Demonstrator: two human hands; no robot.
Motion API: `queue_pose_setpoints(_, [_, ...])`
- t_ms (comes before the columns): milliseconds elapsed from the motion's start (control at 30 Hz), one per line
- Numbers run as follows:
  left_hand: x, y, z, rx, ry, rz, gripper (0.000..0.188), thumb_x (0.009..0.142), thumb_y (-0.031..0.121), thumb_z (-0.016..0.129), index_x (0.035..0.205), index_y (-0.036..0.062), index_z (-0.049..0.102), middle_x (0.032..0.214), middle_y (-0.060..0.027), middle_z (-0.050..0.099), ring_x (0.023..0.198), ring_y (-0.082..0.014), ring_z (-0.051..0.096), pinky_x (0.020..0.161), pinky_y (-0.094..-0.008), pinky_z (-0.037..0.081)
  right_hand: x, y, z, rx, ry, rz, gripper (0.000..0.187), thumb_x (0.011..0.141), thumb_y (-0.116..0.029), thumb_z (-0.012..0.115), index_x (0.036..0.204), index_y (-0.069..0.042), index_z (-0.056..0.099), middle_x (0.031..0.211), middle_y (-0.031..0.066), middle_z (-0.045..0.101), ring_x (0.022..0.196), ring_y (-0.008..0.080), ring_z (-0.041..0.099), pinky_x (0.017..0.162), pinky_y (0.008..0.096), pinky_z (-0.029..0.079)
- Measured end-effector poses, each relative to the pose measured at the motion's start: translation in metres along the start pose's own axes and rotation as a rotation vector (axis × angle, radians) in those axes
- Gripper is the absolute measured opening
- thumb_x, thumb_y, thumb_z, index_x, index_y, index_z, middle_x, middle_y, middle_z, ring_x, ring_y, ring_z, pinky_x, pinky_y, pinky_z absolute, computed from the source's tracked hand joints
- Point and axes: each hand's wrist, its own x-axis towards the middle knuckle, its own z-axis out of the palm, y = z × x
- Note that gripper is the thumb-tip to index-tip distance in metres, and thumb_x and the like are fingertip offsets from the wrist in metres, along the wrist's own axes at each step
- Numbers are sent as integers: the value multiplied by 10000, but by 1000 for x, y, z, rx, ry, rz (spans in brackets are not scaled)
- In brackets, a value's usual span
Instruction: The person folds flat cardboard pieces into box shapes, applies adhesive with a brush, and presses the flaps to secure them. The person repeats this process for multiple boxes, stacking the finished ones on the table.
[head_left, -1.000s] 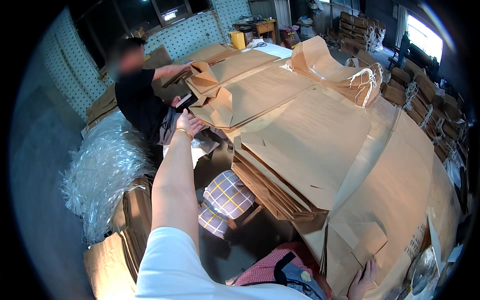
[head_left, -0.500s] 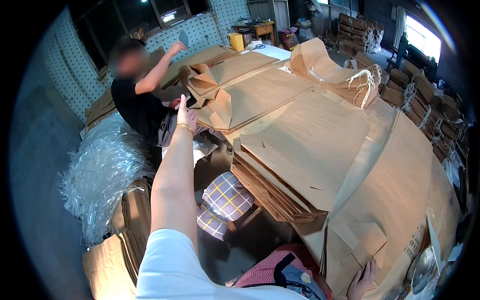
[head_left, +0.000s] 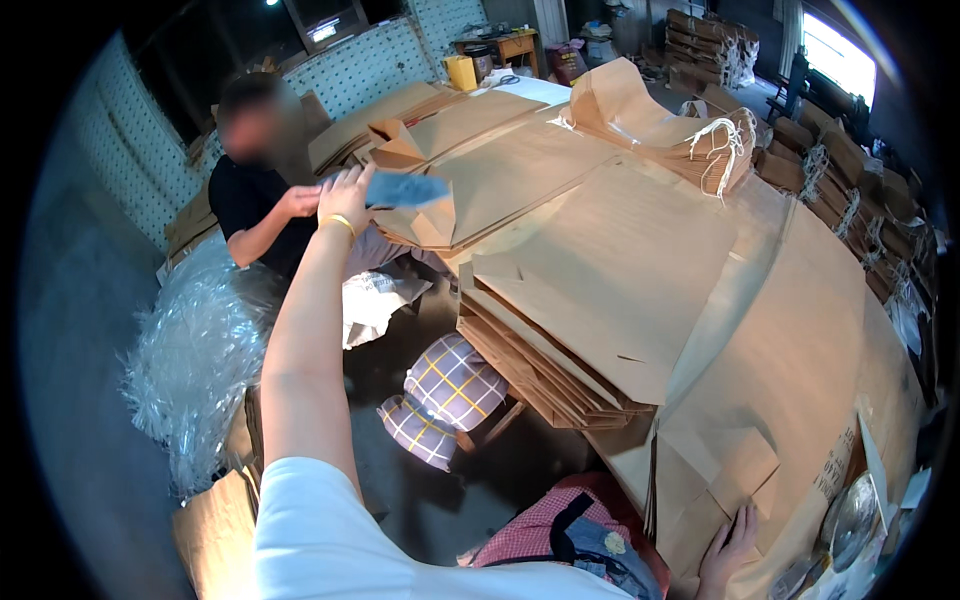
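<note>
My left arm stretches out to the far left, where my left hand (head_left: pixel 345 195) is closed on a flat blue-grey plate (head_left: pixel 410 190). A seated person's hand (head_left: pixel 297 202) reaches to the near end of the same plate; whether it still grips is unclear. The plate sticks out to the right of my fingers, above folded paper bags at the table's edge. At the lower right my right hand (head_left: pixel 730 548) lies flat, fingers stretched, on a brown paper bag (head_left: pixel 690 500) with a folded end.
A stack of brown bags (head_left: pixel 600 300) overhangs the table edge. Beside it stands a stool with a checked cushion (head_left: pixel 455 385). Clear plastic strips (head_left: pixel 190 350) are heaped at left. White strings (head_left: pixel 725 145) hang from bags at the far side. A metal bowl (head_left: pixel 850 520) lies lower right.
The person has lowered the blue-grey plate from a raised hand to my left hand, which has moved left and closed on it. My right hand stays on the bag.
</note>
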Motion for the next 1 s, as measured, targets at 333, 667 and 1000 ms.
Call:
queue_pose_setpoints(333, [-17,-2,57,71,-203,-151,477,796,56,561,1260,164,550,1204,-148,598,1095,-324,583,909,-431,472,7,-17,-13,9,-15,39,448,867,-76,536,1297,38,487,1368,231,450,1296,404,394,1085,483,308])
queue_pose_setpoints(667, [-92,142,-151,-2078,419,-233,232,970,183,543,1064,-24,593,986,-118,664,841,-201,673,751,-330,589,25,-32,-85,303,19,162,523,797,1,622,1307,6,511,1357,182,497,1278,331,452,1083,414,341])
queue_pose_setpoints(1000, [-276,471,-186,-2590,-1314,-191,284,969,196,556,1123,-38,602,1089,-97,639,965,-180,632,846,-326,539,88,-86,-153,212,75,-8,352,845,-78,650,1186,4,611,1096,187,635,997,310,616,895,376,470])
